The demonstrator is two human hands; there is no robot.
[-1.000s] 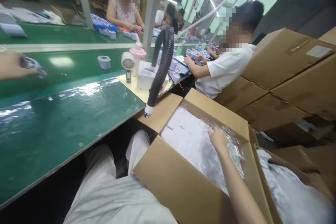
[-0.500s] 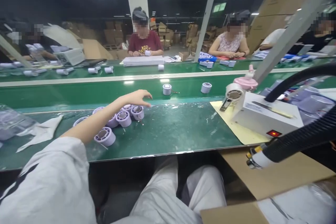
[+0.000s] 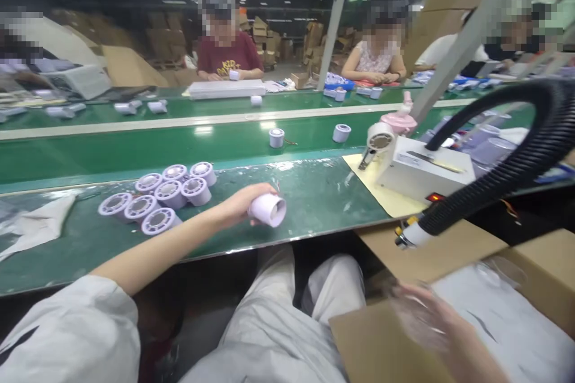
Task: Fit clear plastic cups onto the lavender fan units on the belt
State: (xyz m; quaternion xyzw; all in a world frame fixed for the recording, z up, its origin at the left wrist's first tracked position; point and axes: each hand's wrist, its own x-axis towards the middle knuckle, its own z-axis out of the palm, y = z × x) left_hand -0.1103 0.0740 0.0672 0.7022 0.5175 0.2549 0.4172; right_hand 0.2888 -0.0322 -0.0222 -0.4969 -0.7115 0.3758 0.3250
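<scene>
My left hand is closed around a lilac cylindrical motor housing, held tilted above the front of the bench with its open end towards the lower right. To its left, several similar housings stand grouped on the green bench, their slotted ends up. My right hand, smeared by motion, is over the open cardboard box at the lower right. It grips a clear plastic piece, whose exact shape is blurred.
Two more housings rest on the green belt. A white machine box with a lit red switch stands on yellow paper at right, beside a black flexible hose. A white cloth lies at left. Co-workers sit across the belt.
My left hand has come from the group of housings towards the bench's front edge, now with one housing. My right hand has entered view at lower right with the clear plastic piece. The view has shifted.
</scene>
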